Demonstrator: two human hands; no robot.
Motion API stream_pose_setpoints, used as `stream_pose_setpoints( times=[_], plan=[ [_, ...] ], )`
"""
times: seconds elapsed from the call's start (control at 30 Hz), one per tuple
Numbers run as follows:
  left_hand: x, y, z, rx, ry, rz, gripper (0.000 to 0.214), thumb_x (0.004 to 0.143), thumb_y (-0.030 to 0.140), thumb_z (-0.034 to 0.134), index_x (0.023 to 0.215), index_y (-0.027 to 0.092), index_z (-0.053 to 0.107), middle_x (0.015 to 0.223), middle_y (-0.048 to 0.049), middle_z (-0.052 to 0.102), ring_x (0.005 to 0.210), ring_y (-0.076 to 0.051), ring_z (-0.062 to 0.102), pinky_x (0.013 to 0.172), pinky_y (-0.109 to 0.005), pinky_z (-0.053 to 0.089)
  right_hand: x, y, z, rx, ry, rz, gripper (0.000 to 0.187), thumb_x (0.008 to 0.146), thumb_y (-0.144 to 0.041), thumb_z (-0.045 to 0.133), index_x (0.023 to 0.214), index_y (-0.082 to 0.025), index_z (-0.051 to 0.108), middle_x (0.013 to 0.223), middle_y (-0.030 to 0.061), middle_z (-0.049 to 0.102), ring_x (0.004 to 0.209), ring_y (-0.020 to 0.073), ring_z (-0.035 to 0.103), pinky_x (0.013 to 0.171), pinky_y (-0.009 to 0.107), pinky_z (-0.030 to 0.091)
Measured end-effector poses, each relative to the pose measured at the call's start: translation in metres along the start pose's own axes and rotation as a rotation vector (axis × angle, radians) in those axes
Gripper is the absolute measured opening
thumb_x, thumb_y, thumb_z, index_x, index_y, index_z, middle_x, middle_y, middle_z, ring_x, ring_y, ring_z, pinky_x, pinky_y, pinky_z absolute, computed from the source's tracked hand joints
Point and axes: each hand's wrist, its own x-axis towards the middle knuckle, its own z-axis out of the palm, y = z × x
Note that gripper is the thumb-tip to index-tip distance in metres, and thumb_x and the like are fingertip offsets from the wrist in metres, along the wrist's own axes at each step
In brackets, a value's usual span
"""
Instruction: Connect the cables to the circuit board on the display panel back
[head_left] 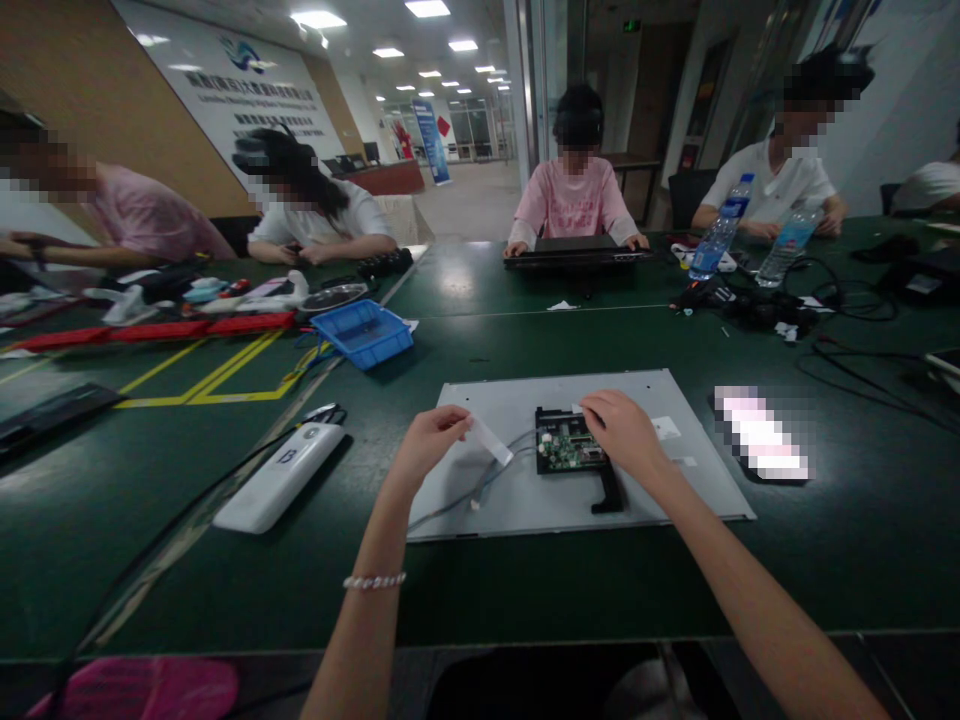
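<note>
– Pinched at its upper end, a white strip (493, 445) hangs slantwise from the left hand (435, 440), thumb and fingers closed on it. And the right?
– The right hand (622, 428) bends over the board's upper right corner; its fingertips hide whatever they touch, so I can't tell if they are gripping.
– Take the rest from the biggest down.
– Green table (600, 590) first, then a flat grey panel (525, 512) lying on it between the forearms. If the panel isn't fastened, a firm push at one edge could slide it, I'd say.
– What sits on the panel?
– A black frame (607, 492) with a green circuit board (562, 455) in it, right of the panel's middle. Pressing hard on that corner might flex the board or damage parts under the fingers.
– And the cables (501, 470)?
– They run from the board's left side across the panel, just under the strip. A wrist catching them could tug at their connection.
– Smallest worry?
– The strip's free lower end, close above the cables. If it's sticky, which I can't tell, a dip of the left hand could stick it there crooked or fold it on itself.
</note>
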Motion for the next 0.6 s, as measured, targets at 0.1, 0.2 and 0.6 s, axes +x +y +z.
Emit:
stream_pose_setpoints(
  times=[0.1, 0.2, 0.6],
  plan=[
    [-0.013, 0.006, 0.005, -0.016, -0.024, -0.011, 0.022, 0.077, 0.035, 0.053, 0.081, 0.017, 0.065, 0.072, -0.0012, 0.065, 0.067, -0.014, 0.057, 0.064, -0.025, 0.044, -0.001, -0.011, -0.001, 0.036, -0.007, -0.027, 0.025, 0.090, -0.015, 0.041, 0.099, -0.016, 0.065, 0.101, 0.0089, 0.066, 0.098, 0.0208, 0.056, 0.090, 0.036, 0.043],
    [-0.022, 0.006, 0.015, 0.044, -0.047, -0.023, 0.021, 0.076, 0.034, 0.053, 0.077, 0.017, 0.065, 0.071, -0.0010, 0.065, 0.068, -0.015, 0.058, 0.066, -0.026, 0.044, -0.004, -0.026, 0.000, 0.087, -0.051, -0.117, 0.027, 0.091, -0.015, 0.040, 0.106, -0.015, 0.063, 0.106, 0.0087, 0.065, 0.101, 0.0194, 0.056, 0.094, 0.036, 0.043],
    [-0.052, 0.009, 0.039, 0.461, 0.287, 0.122, 0.029, 0.081, 0.021, 0.050, 0.109, 0.018, 0.053, 0.110, -0.0084, 0.055, 0.095, -0.022, 0.058, 0.085, -0.035, 0.046, -0.017, -0.074, 0.018, 0.156, -0.267, -0.583, 0.030, 0.091, -0.022, 0.043, 0.115, -0.011, 0.058, 0.120, 0.0130, 0.060, 0.117, 0.0201, 0.050, 0.100, 0.039, 0.040]
  ],
)
